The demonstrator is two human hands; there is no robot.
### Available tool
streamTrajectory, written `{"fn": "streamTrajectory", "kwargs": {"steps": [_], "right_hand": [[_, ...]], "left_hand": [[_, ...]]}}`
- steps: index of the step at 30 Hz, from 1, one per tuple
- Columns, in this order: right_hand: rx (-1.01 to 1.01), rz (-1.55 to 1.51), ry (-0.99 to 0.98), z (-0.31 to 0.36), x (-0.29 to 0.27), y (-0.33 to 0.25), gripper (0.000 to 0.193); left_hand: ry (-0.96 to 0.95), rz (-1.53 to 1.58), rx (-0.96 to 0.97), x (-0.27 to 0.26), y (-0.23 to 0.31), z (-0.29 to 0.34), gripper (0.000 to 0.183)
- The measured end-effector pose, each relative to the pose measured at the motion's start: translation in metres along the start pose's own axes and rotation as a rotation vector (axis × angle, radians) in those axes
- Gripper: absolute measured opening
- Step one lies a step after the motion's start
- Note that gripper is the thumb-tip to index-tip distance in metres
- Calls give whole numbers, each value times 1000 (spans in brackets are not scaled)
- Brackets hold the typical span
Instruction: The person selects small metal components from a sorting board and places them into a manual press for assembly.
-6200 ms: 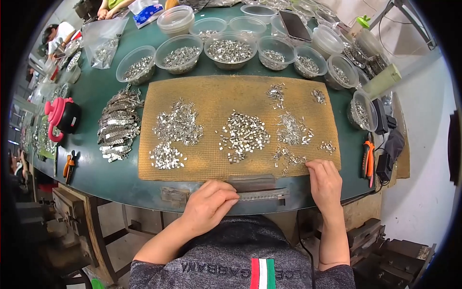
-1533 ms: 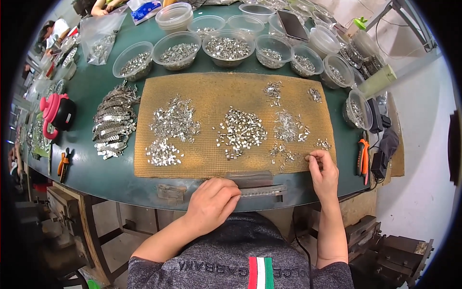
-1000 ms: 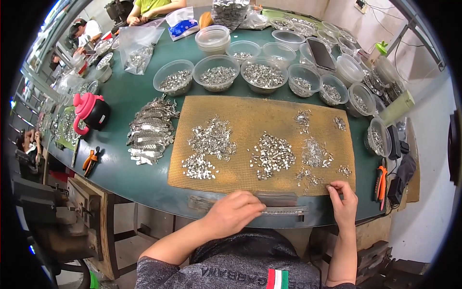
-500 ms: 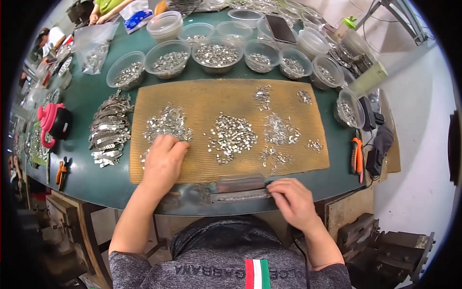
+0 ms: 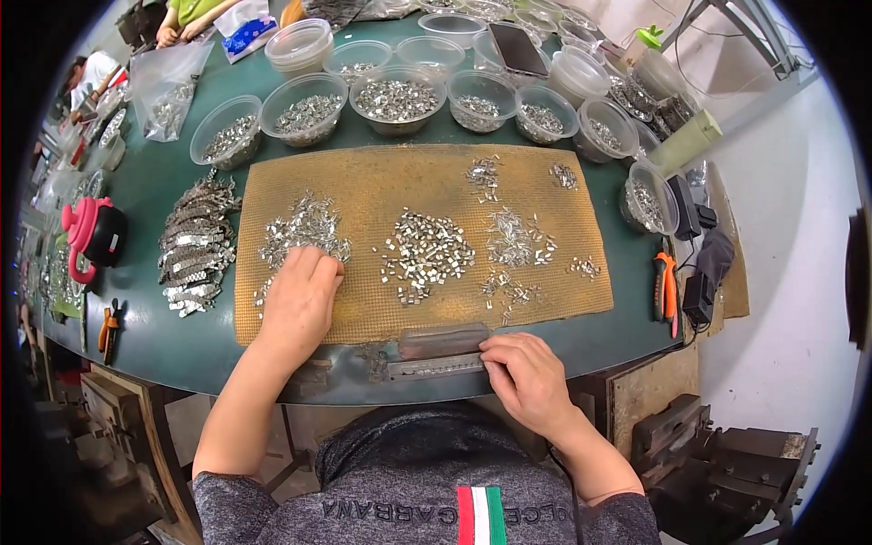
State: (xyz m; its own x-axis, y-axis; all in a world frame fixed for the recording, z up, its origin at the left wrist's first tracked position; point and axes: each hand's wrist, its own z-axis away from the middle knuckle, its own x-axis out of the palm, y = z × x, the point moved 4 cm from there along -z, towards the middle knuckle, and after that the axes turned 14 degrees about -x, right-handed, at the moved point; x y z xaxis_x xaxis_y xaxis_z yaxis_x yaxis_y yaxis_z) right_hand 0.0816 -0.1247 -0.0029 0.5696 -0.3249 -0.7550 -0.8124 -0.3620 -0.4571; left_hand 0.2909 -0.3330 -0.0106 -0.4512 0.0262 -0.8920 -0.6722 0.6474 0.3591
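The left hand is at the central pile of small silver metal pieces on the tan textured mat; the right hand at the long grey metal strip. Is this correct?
Not that pile: the head view shows the left hand at the pieces on the left of the mat. Otherwise correct.

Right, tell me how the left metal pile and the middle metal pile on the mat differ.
The left pile is partly covered by the left grip, while the middle pile lies uncovered. What shows of the left pile is mainly slender slivers; the middle pile's pieces look shorter and blockier. The left pile sits toward the left edge of the mat, the middle pile nearer its centre. Both are loose, silvery pieces.
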Motion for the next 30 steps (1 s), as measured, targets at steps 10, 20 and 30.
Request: {"fn": "streamTrajectory", "kwargs": {"steps": [10, 20, 30], "right_hand": [[-117, 161, -65, -2, -5, -8, 21], [-55, 18, 8, 3, -17, 6, 27], [26, 269, -8, -9, -17, 37, 24]], "left_hand": [[14, 0, 38, 0, -2, 1, 11], [-6, -16, 98, -1, -4, 3, 14], [1, 33, 31, -4, -1, 4, 9]]}}
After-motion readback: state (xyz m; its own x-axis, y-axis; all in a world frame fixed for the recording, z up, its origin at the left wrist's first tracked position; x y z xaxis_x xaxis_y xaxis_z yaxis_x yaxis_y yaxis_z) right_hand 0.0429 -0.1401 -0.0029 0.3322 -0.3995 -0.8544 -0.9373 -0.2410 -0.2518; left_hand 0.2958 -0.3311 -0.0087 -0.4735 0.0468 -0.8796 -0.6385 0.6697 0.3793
